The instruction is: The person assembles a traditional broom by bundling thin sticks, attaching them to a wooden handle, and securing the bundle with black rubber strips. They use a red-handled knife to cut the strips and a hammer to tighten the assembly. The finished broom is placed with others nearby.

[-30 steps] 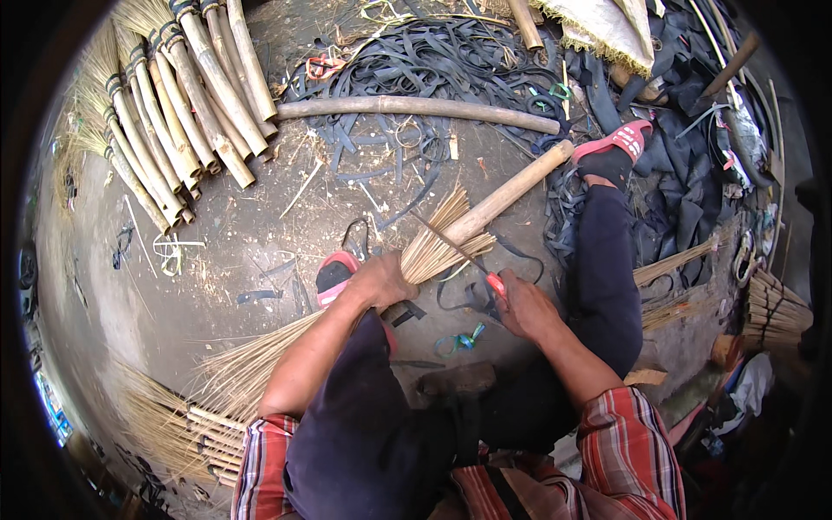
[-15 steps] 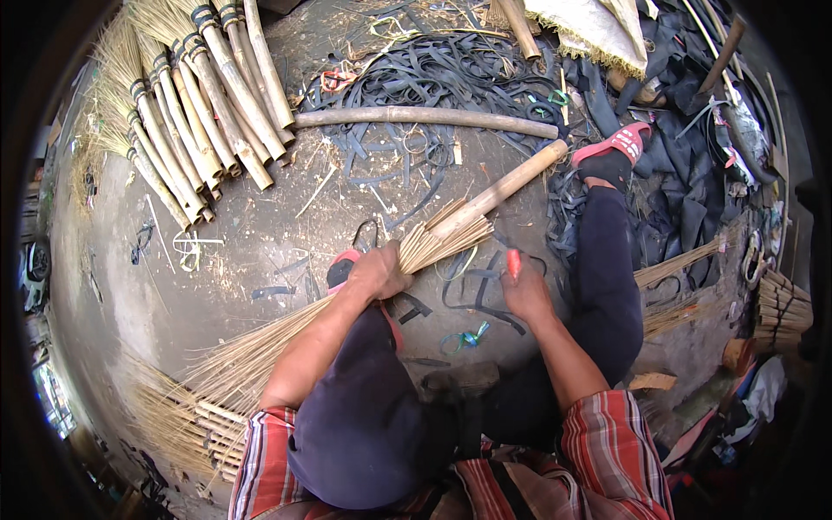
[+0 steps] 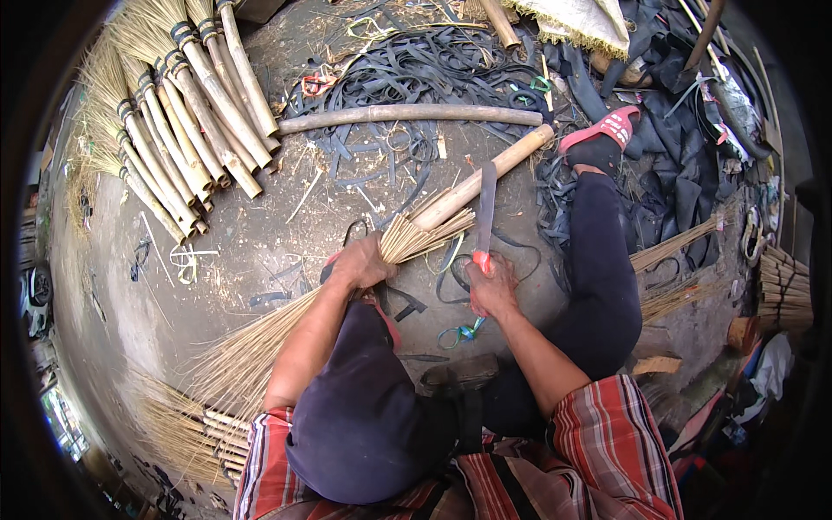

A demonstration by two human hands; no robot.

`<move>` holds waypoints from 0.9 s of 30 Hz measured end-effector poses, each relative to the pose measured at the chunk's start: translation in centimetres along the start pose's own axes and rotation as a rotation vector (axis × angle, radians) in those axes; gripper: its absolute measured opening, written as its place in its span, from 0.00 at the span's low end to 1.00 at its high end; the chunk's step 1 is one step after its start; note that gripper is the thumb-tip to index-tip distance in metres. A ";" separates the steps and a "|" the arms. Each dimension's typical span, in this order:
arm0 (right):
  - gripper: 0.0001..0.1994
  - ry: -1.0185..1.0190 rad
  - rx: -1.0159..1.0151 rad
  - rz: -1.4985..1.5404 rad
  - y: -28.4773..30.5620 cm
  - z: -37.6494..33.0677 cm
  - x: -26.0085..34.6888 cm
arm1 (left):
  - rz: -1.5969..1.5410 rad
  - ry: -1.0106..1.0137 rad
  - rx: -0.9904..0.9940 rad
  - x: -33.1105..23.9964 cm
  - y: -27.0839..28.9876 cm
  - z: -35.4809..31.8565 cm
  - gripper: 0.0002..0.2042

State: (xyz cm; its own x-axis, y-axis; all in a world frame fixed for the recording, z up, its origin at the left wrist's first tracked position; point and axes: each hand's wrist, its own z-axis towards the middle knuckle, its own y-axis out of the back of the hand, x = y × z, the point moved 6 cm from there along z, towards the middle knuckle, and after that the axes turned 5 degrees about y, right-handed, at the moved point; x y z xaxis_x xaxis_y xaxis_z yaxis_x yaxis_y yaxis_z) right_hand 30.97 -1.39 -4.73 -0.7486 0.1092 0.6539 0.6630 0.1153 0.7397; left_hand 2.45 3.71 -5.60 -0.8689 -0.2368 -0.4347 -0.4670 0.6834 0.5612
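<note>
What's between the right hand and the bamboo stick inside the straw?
In the head view, a knife blade, overlapping the bamboo stick; contact is unclear.

I see a knife (image 3: 486, 211) with a red-orange handle, its long grey blade pointing up my view and overlapping a smooth tan pole (image 3: 461, 196); I can't tell whether they touch. The pole slants to upper right, its lower end among straw-coloured bristles (image 3: 423, 239), blunt ends flaring around it, thin tips fanning lower left.
</note>
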 end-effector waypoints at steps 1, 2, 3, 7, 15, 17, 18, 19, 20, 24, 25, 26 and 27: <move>0.12 -0.056 0.064 0.095 -0.5 0.0 -0.2 | 0.017 0.006 0.008 0.1 0.0 0.1 0.32; 0.12 -0.215 0.183 0.404 -1.6 -0.1 -0.6 | -0.004 -0.004 0.001 0.1 0.0 0.2 0.32; 0.12 -0.382 0.276 0.716 -2.6 -0.5 -0.4 | -0.009 -0.011 0.002 0.0 0.1 0.2 0.32; 0.12 -0.593 0.339 0.997 -3.0 -0.3 2.7 | 0.034 -0.029 -0.080 -0.7 0.6 -0.9 0.33; 0.15 -0.293 -0.167 0.927 13.8 0.3 1.8 | 0.209 0.138 -0.253 -1.2 -0.2 -2.5 0.34; 0.17 -0.241 -0.394 0.882 23.5 -1.4 -2.0 | 0.231 0.097 -0.231 -1.2 0.3 -2.3 0.32; 0.18 -0.158 -0.491 0.861 29.0 -2.8 -3.7 | 0.186 0.075 -0.214 -1.2 0.6 -2.2 0.31; 0.16 -0.160 -0.728 0.728 34.6 -5.0 -6.1 | 0.124 0.064 -0.193 -1.2 0.8 -2.2 0.31; 0.16 -0.363 -0.763 0.579 40.1 -8.7 -8.5 | 0.073 0.069 -0.187 -1.2 1.1 -2.2 0.32; 0.13 -0.637 -1.284 -0.032 51.3 -18.2 -11.7 | 0.000 -0.089 -0.087 -3.4 0.4 -2.2 0.37; 0.14 -0.576 -1.328 0.056 51.2 -18.8 -11.4 | 0.009 -0.088 -0.050 -3.8 0.2 -1.9 0.39; 0.16 -0.506 -1.159 0.204 49.1 -18.2 -10.8 | 0.027 -0.116 -0.091 -4.3 0.0 -1.9 0.40; 0.17 -0.495 -0.976 0.192 46.6 -17.1 -9.6 | 0.053 -0.044 -0.026 -4.2 -0.6 -1.5 0.38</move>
State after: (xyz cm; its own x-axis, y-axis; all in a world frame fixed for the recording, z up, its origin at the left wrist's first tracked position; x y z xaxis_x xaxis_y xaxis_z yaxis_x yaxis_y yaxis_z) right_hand 68.93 -13.97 26.18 -0.4051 0.4492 0.7963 0.3160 -0.7485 0.5830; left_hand 6.13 3.29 -3.01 -0.8845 -0.1701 -0.4343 -0.4255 0.6760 0.6017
